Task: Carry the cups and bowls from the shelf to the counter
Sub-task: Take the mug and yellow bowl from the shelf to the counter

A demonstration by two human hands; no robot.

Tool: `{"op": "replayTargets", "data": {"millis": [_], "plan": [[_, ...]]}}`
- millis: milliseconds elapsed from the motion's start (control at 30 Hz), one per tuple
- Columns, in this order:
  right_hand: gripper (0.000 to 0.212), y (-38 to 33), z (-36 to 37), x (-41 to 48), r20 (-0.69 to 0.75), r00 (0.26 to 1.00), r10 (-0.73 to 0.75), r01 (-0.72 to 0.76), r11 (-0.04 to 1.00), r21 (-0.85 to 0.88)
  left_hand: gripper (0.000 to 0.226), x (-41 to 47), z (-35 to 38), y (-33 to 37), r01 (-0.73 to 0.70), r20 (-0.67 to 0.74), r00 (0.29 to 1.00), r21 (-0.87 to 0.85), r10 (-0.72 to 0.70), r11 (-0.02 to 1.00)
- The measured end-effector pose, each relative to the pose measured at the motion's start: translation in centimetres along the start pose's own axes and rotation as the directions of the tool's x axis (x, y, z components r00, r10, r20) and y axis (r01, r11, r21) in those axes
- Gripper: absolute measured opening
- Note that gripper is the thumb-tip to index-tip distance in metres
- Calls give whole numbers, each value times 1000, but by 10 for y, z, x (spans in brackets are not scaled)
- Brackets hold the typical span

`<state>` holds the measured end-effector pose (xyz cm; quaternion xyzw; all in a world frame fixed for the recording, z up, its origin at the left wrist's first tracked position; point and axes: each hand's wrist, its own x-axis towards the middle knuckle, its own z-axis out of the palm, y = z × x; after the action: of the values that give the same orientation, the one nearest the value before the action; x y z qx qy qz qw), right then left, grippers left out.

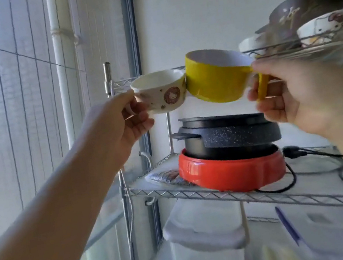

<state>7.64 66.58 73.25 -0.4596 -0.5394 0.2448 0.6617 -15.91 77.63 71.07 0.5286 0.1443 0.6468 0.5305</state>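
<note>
You have a cup in each hand, both lifted clear of the wire shelf point(222, 194) and held side by side in the air in front of it. Your left hand point(124, 124) is closed on the white cup point(159, 92) with the cartoon print, thumb on the rim side and fingers curled by its handle; your right hand point(292, 96) grips the yellow cup point(218, 76) by its handle, thumb pressed on top. The two cups look to be touching or nearly so at their sides — ease them apart, since glazed ceramic chips on a knock. Both appear empty, so probably light, but they are hard, smooth and brittle; the handles give the surest hold, and the yellow one is wide enough that it may want to tip away from its handle. More bowls point(327, 24) sit stacked on the upper rack point(302, 49) at right, not yet moved. Below your hands stands a black pot point(230, 133) on a red cooker point(232, 172) — keep the cups well clear of it as you turn away toward the counter, which is not in view.
</note>
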Motion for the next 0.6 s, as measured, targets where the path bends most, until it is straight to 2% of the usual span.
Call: {"op": "replayTargets", "data": {"millis": [100, 300, 467, 600], "plan": [[41, 47, -5, -43, -36, 999, 37, -37, 999, -17, 28, -35, -22, -41, 41, 37, 998, -23, -40, 999], [36, 151, -16, -135, -156, 981, 119, -130, 989, -64, 33, -107, -66, -131, 238, 98, 968, -56, -232, 970], [32, 222, -27, -209, -264, 931, 250, -271, 961, -46, 20, -165, -90, -195, 404, 132, 910, -70, -393, 912], [35, 256, -45, -268, -344, 870, 352, -396, 916, -66, 11, -220, -97, -245, 541, 181, 833, -66, -523, 838]]}}
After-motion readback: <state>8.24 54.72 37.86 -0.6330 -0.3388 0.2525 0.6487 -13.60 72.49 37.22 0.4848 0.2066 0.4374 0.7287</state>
